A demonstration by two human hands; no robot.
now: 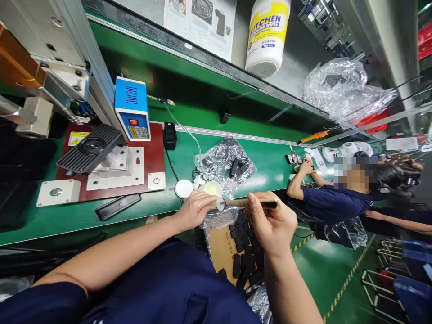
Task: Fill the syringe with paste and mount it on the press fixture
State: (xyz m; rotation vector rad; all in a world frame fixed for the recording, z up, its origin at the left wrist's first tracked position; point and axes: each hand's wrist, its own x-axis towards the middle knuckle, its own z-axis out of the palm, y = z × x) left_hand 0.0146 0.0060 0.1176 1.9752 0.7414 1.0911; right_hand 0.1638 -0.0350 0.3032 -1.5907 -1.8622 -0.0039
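My left hand (pixel 195 208) grips a small white cup (pixel 213 191) tilted at the near edge of the green bench (pixel 266 168). My right hand (pixel 272 221) holds a thin brush (pixel 250 203) by its dark handle, with the tip at the cup's rim. The cup's round white lid (pixel 184 188) lies on the bench just left of my left hand. Below my hands, a cardboard box (pixel 221 247) lined with clear plastic holds several small black plastic parts (pixel 248 245).
A black ribbed part (pixel 90 148) rests on a white fixture over a red base plate (pixel 153 155). Behind it stands a blue control box (pixel 132 108). A flat black part (pixel 117 206) lies near the bench edge. Plastic bag with black parts (pixel 224 159), wipes canister (pixel 267 36). A seated co-worker (pixel 332 193) works at right.
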